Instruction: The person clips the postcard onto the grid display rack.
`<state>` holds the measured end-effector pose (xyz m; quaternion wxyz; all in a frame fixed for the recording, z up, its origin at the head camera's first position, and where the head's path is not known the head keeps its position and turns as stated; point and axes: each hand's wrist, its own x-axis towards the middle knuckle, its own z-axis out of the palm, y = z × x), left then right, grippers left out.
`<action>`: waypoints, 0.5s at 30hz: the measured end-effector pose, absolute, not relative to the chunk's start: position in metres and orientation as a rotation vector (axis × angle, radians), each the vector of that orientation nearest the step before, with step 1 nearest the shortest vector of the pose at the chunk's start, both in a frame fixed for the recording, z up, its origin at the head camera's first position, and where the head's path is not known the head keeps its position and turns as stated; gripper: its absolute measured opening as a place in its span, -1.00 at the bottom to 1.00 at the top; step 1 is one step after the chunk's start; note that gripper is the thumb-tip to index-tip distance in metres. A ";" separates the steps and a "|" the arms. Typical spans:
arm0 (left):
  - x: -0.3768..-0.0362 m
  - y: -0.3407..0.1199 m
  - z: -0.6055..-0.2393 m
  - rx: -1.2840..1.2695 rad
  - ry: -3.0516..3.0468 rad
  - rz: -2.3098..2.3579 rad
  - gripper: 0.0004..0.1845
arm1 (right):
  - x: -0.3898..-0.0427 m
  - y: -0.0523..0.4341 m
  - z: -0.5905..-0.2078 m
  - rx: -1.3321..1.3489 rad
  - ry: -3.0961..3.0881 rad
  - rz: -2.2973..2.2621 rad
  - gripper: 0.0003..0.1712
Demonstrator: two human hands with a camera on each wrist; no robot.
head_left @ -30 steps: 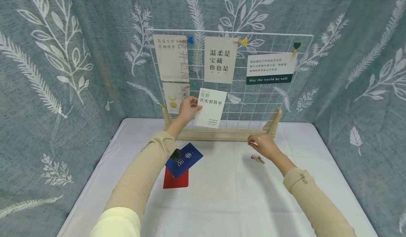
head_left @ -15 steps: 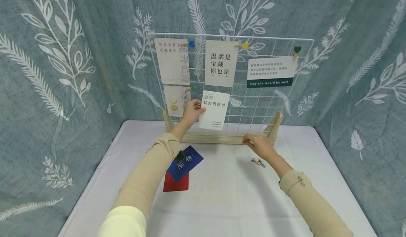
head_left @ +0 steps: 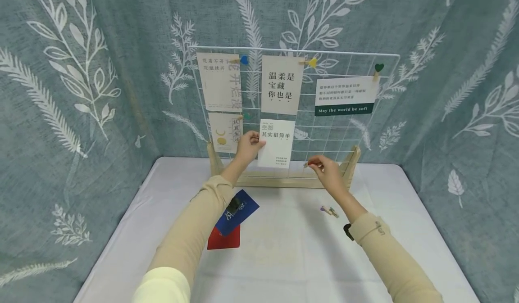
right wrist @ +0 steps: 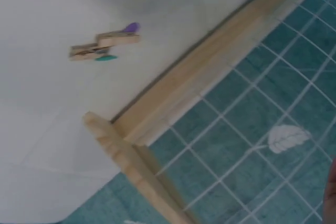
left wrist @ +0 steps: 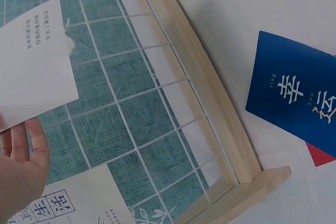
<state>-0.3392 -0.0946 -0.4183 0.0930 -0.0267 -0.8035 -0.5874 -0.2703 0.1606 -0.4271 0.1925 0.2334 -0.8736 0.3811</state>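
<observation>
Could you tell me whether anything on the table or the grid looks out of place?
Only small things: a blue card lies askew across a red card, and two loose clips lie on the table.

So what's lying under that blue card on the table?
A red card lies under the blue card, on the white table. Only its lower part and one corner show; the rest, and anything printed on it, is covered.
</observation>
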 end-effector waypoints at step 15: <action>-0.326 -0.094 -0.405 -0.084 -2.410 -1.722 -0.74 | -0.294 0.135 -0.381 0.313 -2.258 1.541 -0.78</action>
